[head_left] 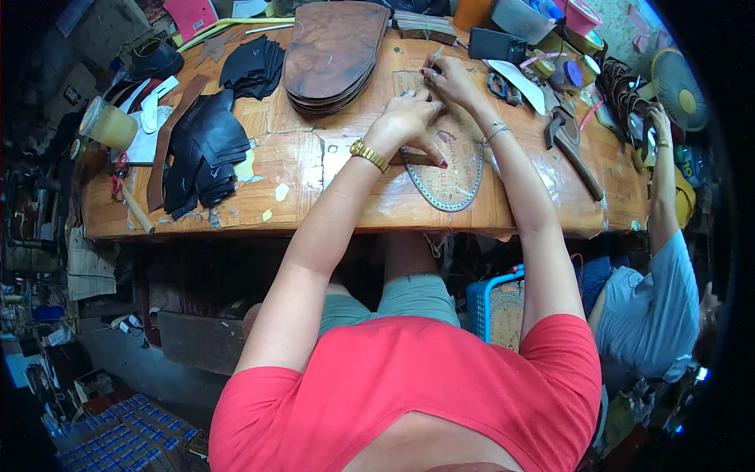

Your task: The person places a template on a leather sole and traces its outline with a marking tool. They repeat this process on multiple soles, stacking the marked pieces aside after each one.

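A long, rounded tan piece [452,185], with light stitch-like marks along its rim, lies on the wooden table in front of me. My left hand [407,126], with a gold watch at the wrist, rests on it palm down, its thumb stretched toward the near end. Beyond it, my right hand [450,81] is closed in a pinch over the far end of the piece. A thin pale bit sticks up by its fingertips, too small to name. Both hands partly cover the piece.
A stack of brown leather panels [334,55] stands far left of my hands. Black leather pieces [206,141] lie at the left, a hammer [578,161] and a phone [497,46] at the right. Another person's hand [659,126] reaches in by a fan [678,90].
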`<state>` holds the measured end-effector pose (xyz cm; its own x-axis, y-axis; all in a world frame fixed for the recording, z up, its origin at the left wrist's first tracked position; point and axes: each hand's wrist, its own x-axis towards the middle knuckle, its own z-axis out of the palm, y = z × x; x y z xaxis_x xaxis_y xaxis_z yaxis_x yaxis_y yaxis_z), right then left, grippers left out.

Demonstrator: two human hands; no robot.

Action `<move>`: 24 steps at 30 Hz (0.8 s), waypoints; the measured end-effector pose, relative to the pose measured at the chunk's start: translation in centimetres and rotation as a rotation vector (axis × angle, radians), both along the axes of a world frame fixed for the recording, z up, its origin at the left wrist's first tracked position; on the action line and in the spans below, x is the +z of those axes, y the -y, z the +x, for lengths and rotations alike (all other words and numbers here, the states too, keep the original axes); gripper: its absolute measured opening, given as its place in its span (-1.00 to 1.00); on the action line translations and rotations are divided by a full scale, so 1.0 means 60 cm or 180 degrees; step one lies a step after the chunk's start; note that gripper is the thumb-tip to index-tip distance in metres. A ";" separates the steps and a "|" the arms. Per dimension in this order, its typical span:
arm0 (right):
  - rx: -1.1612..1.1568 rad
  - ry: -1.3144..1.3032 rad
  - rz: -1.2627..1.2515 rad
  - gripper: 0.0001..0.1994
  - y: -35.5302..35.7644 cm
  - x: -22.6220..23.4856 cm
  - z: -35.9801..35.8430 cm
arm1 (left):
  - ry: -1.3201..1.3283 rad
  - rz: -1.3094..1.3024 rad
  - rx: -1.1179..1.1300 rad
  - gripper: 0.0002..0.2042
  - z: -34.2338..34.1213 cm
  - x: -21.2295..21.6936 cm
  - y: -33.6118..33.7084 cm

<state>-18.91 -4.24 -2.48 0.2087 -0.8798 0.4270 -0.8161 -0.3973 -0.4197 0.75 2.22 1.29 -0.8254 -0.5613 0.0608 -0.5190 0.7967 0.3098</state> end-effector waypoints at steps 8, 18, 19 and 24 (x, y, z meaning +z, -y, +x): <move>-0.0085 0.0076 0.0221 -0.85 0.002 -0.005 -0.038 | 0.0038 0.0022 -0.0014 0.00 -0.003 0.001 0.001; -0.0299 0.0574 0.0786 -0.80 -0.017 0.005 -0.087 | -0.0026 -0.0027 0.0027 0.00 -0.002 0.001 -0.002; -0.0358 0.0517 0.0709 -0.78 -0.015 0.006 -0.084 | -0.0013 -0.0027 0.0019 0.01 -0.003 0.001 -0.001; -0.0466 0.0428 0.0161 -0.82 0.007 -0.013 -0.093 | -0.0079 -0.0050 -0.0017 0.03 -0.007 -0.009 0.007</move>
<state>-24.48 -4.68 -3.27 0.0211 -0.9176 0.3970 -0.7987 -0.2543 -0.5453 0.35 1.83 0.73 -0.8265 -0.5557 0.0902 -0.5070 0.8043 0.3099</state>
